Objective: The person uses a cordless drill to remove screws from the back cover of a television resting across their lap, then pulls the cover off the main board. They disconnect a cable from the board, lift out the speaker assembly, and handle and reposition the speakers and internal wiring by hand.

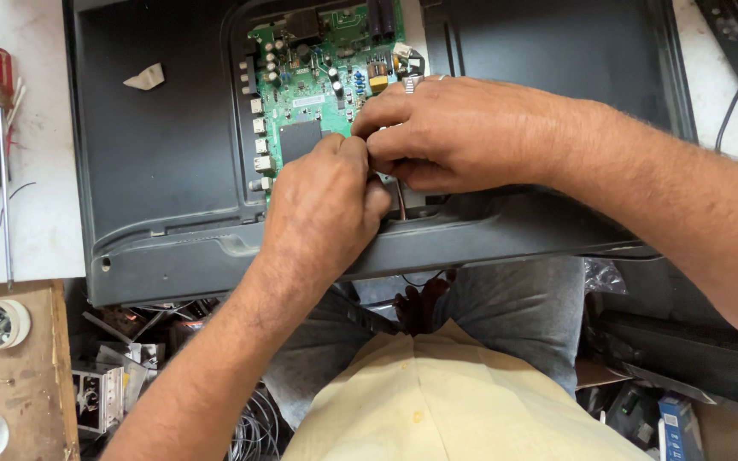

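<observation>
A black television back panel (155, 162) lies flat on a white table, with a green circuit board (309, 81) set in its recess. My left hand (322, 209) and my right hand (450, 128) meet at the board's lower right edge. Their fingertips pinch together over something small there. What they hold is hidden by the fingers. A thin dark wire (401, 205) runs down from under my right hand. A ring shows on one finger of the right hand.
A red-handled screwdriver (2, 145) lies on the white table at the left. A wooden bench (10, 376) with a round white part stands at the lower left. Scrap metal and electronic parts (121, 367) lie on the floor below.
</observation>
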`<state>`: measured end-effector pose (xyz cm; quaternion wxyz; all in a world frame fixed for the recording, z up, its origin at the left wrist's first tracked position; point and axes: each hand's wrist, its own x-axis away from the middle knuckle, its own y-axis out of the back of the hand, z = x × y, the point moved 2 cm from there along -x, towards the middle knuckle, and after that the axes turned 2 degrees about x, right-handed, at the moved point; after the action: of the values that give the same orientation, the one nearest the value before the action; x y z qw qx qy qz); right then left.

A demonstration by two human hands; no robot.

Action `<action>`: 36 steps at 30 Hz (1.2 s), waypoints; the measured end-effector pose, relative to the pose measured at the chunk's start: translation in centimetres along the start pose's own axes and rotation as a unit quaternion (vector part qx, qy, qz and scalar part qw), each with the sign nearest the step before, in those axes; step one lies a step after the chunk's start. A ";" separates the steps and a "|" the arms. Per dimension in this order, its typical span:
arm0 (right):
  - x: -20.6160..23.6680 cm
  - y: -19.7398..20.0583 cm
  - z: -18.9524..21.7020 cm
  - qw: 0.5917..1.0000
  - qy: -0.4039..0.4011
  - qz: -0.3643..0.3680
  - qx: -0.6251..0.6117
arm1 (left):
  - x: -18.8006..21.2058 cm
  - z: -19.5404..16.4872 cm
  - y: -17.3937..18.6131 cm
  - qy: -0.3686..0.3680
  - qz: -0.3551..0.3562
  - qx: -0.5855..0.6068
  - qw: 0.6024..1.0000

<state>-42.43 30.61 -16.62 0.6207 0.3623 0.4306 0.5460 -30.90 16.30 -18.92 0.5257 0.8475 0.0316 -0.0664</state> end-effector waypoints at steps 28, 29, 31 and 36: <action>-2.0 -1.5 4.0 0.982 -0.009 -0.093 0.163 | 4.7 5.3 4.9 0.057 -0.131 0.229 0.963; -2.1 -1.6 4.1 0.982 -0.004 -0.100 0.161 | 4.7 5.4 5.0 0.056 -0.129 0.229 0.963; -2.2 -1.7 4.2 0.981 0.004 -0.115 0.155 | 4.7 5.7 5.1 0.058 -0.127 0.232 0.963; -3.0 -1.6 4.5 0.965 0.078 -0.090 0.234 | 4.9 6.0 5.1 0.064 -0.121 0.244 0.960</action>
<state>-37.82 27.53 -16.00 0.5295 0.4140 0.6242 0.3982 -25.88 8.61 -17.75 0.2881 0.9423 0.1503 -0.0802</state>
